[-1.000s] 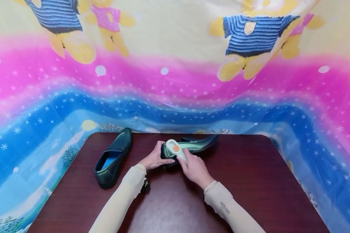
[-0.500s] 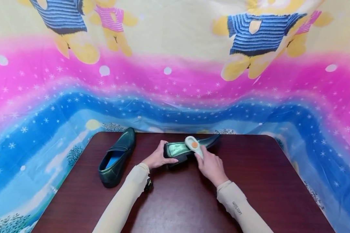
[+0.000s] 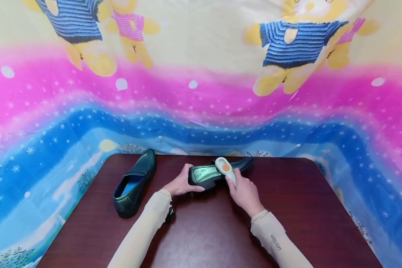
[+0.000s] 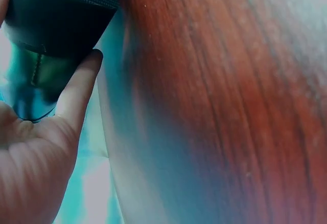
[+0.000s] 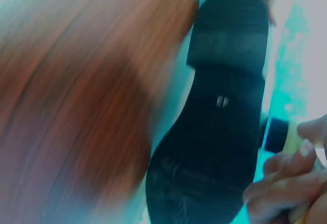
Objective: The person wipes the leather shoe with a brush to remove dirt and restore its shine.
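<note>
With fingers curled, the left hand (image 3: pixel 180 184) grips the heel of the shoe (image 3: pixel 206 174), whose long axis runs rightward over the desk (image 3: pixel 308 208), while the right hand (image 3: pixel 245 192), nearer the toe, grips the pale tool (image 3: pixel 225 166) at the shoe's midsection, contact being unclear.

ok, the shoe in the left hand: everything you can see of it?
The shoe is a dark green-black loafer, glossy and leather-like, with a bright green sheen on the side. Its sole is black, with a stepped heel and a small pale mark at the arch. It is tilted, sole turned partly toward the person, toe pointing right. The left hand grips the heel end. A white tool overlaps its front part; contact there can't be confirmed.
</note>
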Demonstrator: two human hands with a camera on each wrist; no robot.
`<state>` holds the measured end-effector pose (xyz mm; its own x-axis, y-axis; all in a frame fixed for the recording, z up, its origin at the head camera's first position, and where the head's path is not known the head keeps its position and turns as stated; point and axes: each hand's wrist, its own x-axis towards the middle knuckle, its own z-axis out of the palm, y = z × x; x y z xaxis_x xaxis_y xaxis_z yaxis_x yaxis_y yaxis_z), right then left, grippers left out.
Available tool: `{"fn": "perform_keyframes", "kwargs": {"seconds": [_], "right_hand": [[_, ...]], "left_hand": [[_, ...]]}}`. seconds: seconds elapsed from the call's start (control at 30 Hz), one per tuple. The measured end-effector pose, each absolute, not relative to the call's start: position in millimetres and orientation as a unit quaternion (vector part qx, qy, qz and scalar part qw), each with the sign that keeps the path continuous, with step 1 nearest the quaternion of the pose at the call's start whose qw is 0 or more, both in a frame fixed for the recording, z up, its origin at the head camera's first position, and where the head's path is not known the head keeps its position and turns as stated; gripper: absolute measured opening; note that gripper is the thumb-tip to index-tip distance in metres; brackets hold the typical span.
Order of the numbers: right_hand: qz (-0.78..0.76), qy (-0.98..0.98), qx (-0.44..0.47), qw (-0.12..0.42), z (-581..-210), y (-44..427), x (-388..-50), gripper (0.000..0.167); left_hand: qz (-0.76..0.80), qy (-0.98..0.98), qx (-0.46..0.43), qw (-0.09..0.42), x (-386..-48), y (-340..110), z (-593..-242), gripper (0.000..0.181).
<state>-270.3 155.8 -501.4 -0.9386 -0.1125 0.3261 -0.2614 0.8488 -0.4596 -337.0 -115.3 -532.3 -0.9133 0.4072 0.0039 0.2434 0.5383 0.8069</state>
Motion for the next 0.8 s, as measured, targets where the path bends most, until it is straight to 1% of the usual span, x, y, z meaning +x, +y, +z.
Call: {"fn": "perform_keyframes", "kwargs": {"seconds": [0.2,0.33,0.5,0.63,0.8], "right_hand": [[0.259,-0.940,0.195,0.105,-506,123,-262,0.030],[0.250,-0.939,0.217,0.093,-512,111,-260,0.025],[0.239,-0.944,0.198,0.109,-512,117,-261,0.027],[0.225,-0.954,0.146,0.136,-513,142,-264,0.032],[0.227,-0.956,0.100,0.154,-515,174,-264,0.036]], "left_hand": [[0.453,0.866,0.189,0.092,-337,-117,-533,0.091],[0.456,0.864,0.191,0.098,-338,-117,-533,0.093],[0.447,0.870,0.183,0.098,-340,-121,-532,0.093],[0.439,0.874,0.182,0.100,-339,-121,-530,0.096],[0.439,0.872,0.187,0.105,-337,-117,-530,0.097]]}}
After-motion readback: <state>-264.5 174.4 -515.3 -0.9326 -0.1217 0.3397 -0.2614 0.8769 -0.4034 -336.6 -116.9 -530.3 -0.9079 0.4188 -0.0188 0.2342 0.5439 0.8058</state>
